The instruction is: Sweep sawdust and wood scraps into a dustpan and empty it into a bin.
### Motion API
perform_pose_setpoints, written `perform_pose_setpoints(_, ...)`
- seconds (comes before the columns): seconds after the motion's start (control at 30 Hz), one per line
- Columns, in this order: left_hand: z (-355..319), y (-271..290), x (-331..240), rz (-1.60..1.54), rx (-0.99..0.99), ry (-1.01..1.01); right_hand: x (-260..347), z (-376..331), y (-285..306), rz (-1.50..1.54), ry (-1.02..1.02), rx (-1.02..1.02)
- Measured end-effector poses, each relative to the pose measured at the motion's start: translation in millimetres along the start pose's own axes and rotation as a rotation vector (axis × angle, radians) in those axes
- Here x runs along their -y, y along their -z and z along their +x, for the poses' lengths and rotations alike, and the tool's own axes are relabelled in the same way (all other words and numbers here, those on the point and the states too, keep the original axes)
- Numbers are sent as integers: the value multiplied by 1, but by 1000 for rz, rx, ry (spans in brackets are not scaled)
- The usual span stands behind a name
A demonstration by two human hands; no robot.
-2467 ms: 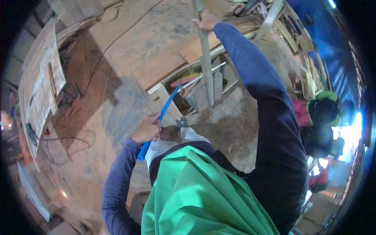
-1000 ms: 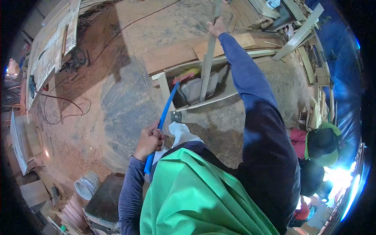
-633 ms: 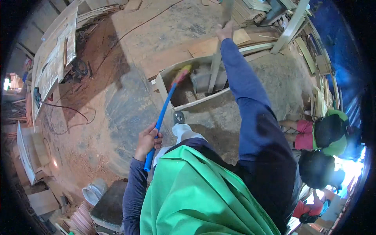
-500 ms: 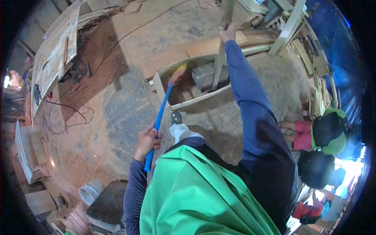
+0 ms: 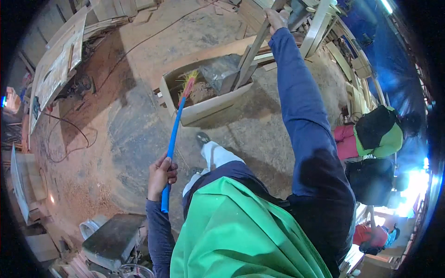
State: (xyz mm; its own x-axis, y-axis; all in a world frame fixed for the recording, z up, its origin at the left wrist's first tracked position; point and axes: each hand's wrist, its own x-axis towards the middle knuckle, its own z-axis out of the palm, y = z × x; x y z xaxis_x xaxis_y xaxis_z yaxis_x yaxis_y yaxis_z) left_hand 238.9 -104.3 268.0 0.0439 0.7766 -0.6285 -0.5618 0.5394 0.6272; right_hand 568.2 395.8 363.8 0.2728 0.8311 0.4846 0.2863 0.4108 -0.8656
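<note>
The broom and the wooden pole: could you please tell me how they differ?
The broom has a smooth blue handle; the wooden pole is flat and brownish. The left grip holds the broom, the right grip the wooden pole. Both slant, each with an end at the box.

Blue tubular-handled broom (image 5: 175, 132) with pink-red head and yellow bristles: in left hand (image 5: 162, 175), slanted, left of centre, head over box's left end; contact unclear. Long flat grey-brown wooden pole (image 5: 254, 53): in right hand (image 5: 276, 19), tilted, upper centre, lower end at right end of long tan open-topped box (image 5: 208, 109).
</note>
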Motion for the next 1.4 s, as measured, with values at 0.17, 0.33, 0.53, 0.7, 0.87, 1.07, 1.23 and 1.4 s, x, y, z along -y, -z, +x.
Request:
perform_pose_setpoints(0.17,-29,-23,18,-145,-44,-51,51,-31,41,265,15,-35)
perform_pose_setpoints(0.33,-39,-50,39,-276,-2,-70,19,-27,93,323,-149,198)
perform_pose_setpoints(0.53,-15,-74,91,-476,71,-53,25,-34,122,331,-55,-12)
perform_pose_setpoints(0.7,7,-98,148,77,-148,35,-27,-39,154,393,-90,-2)
perform_pose_setpoints(0.87,29,-136,179,290,-316,5,-40,-36,195,500,-144,121)
perform_pose_setpoints(1.07,-4,-155,207,190,-317,-155,-7,-55,247,-103,-350,434)
perform_pose_setpoints(1.23,-14,-141,222,155,-371,-218,-8,-70,274,71,-536,484)
perform_pose_setpoints(1.4,21,-84,217,308,-260,-59,-40,-86,309,400,-698,507)
